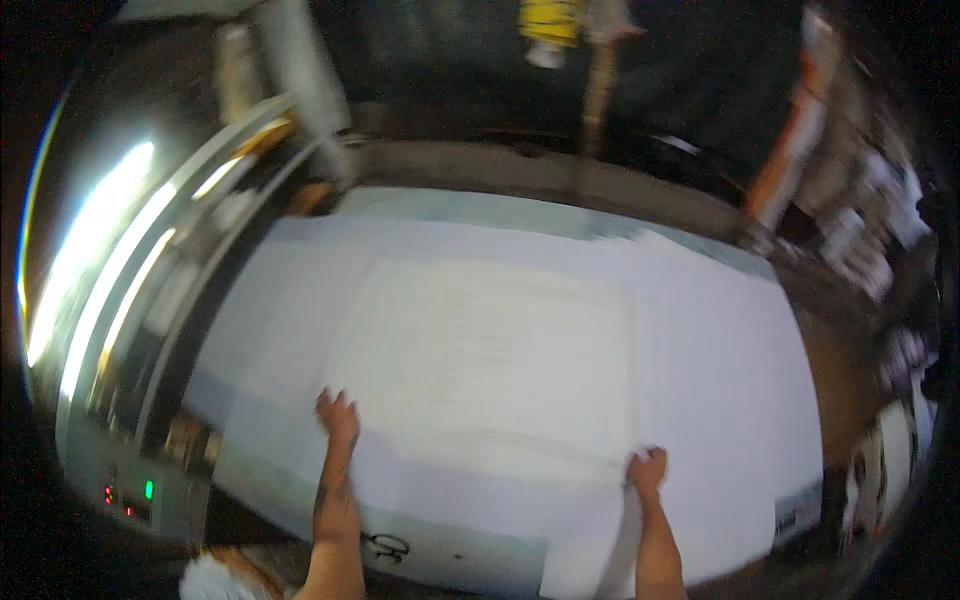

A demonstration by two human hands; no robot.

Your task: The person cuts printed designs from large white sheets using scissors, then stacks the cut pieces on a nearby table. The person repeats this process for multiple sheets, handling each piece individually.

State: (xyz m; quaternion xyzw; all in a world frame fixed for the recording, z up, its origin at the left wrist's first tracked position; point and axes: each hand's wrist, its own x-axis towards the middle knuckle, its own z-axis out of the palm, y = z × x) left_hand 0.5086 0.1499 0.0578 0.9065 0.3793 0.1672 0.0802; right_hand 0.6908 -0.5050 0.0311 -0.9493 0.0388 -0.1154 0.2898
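Note:
A pale cream sheet [495,360], cloth or paper, lies over larger white sheets [720,375] in front of me. Motion blur softens its edges, and faint darker marks show near its middle. My left hand [339,416] is at the cream sheet's lower left edge, fingertips slightly apart; blur hides whether they grip it. At the lower right corner, my right hand [647,469] has its fingers closed on the sheet's edge. Both forearms reach in from the bottom of the view.
Black-handled scissors [386,547] lie on the pale tabletop [465,547] near its front edge. Along the left stands a long machine [172,300] with bright lamps and lit digits. Blurred piles of material [855,232] are at the right. Something yellow [550,22] hangs beyond the table.

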